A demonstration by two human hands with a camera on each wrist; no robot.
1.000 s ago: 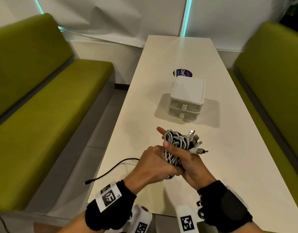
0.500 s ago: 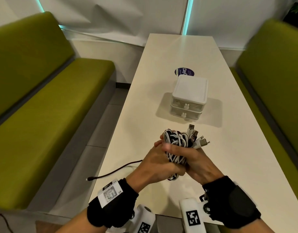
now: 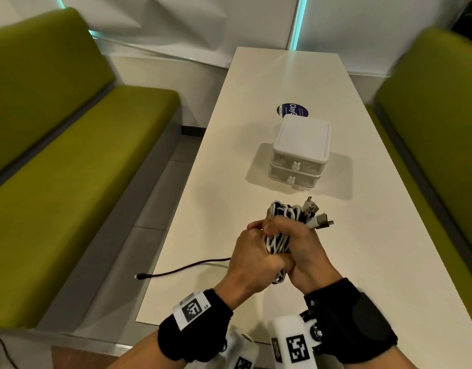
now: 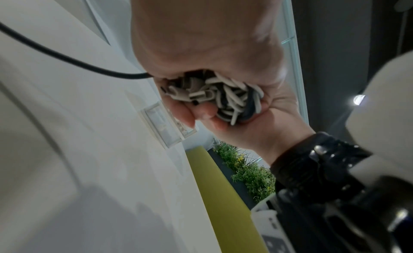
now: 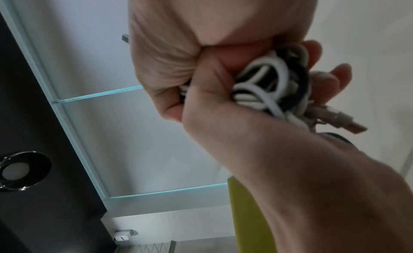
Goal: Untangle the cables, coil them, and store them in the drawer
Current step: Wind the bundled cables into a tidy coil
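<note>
Two hands are clamped together on one tangled bundle of black & white cables (image 3: 279,237), held above the white table (image 3: 259,107). From the left: a black cable end (image 3: 160,274) is trailed off the table edge, the bundle is gripped by left hand (image 3: 252,258) w/ curled fingers, then by right hand (image 3: 307,251), USB plugs (image 3: 319,215) sticking out right. The two-drawer white organizer (image 3: 300,153) is seen beyond, both drawers closed.

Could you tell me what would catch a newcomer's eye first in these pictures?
First, the cable bundle, a black-and-white tangle clasped above the table by the left hand and right hand, its plugs sticking out to the right. Beyond it stands a small white drawer unit, both drawers shut. A black cable trails from the hands off the table's left edge, between green benches.
</note>
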